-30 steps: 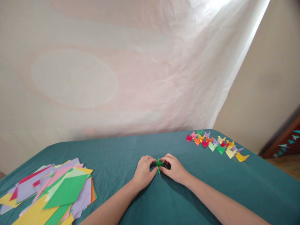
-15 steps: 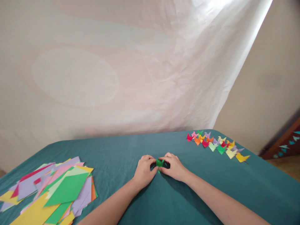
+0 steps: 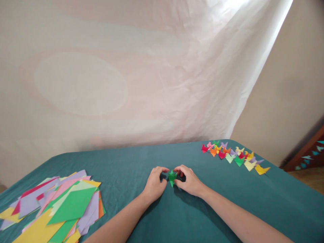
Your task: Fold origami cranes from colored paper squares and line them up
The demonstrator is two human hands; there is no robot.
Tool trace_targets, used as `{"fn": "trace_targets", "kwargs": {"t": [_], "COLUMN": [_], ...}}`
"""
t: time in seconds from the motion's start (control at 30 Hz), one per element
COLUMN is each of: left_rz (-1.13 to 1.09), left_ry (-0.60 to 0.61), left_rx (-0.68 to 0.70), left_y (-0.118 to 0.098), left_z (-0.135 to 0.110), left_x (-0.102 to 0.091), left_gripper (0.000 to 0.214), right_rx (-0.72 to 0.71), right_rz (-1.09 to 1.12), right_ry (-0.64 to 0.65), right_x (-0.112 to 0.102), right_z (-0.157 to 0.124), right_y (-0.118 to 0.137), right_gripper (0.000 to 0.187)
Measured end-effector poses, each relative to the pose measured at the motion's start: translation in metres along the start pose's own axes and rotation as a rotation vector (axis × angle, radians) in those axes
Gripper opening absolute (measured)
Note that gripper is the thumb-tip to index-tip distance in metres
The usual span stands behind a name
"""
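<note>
A small green origami crane [image 3: 172,178] is between my two hands near the middle of the table, its pointed parts spread out like a star. My right hand [image 3: 188,180] has its thumb and fingertips at the crane's right side, holding it there. On the other side, my left hand [image 3: 155,182] is curved with thumb and index finger apart; its fingertips sit close to the crane's left edge without gripping it. The crane's far side cannot be seen.
A loose pile of coloured paper sheets [image 3: 73,206] lies at the left on the dark green tablecloth [image 3: 131,162]. Several small folded paper cranes [image 3: 239,161] stand in rows at the far right. A pale curtain [image 3: 152,84] hangs behind the table.
My left thumb and fingers have come off the green crane and spread apart. The crane now shows more of its body and looks more opened out.
</note>
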State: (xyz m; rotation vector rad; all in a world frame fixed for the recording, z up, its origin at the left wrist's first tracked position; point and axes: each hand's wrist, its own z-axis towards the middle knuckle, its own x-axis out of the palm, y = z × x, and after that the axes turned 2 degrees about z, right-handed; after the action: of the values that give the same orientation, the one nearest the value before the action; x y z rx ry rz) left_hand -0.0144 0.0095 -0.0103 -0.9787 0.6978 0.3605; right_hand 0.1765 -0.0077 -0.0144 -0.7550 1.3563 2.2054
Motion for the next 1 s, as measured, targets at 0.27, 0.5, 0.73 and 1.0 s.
{"fn": "trace_targets", "kwargs": {"t": [0.27,0.5,0.73,1.0], "left_rz": [-0.035,-0.027,0.045,0.056], "left_ry": [0.012,0.013,0.042,0.063], "left_rx": [-0.029,-0.002,0.015,0.011], "left_y": [0.0033,0.0070,0.0024,-0.0015], "left_z": [0.0009,0.0000,0.0000,0.0019], "left_x": [0.0020,0.0040,0.0015,-0.0013], "left_gripper": [0.041,0.042,0.037,0.035], "right_rx": [0.056,0.023,-0.006,-0.031], "right_rz": [0.147,0.164,0.119,0.087], "right_ry": [-0.047,-0.030,-0.034,-0.032], "right_x": [0.0025,-0.0007,0.0013,0.0010], "right_z": [-0.0004,-0.0001,0.0014,0.0024], "right_y": [-0.0076,0.0009,-0.0019,-0.0028], "right_gripper": [0.027,0.018,0.011,0.006]}}
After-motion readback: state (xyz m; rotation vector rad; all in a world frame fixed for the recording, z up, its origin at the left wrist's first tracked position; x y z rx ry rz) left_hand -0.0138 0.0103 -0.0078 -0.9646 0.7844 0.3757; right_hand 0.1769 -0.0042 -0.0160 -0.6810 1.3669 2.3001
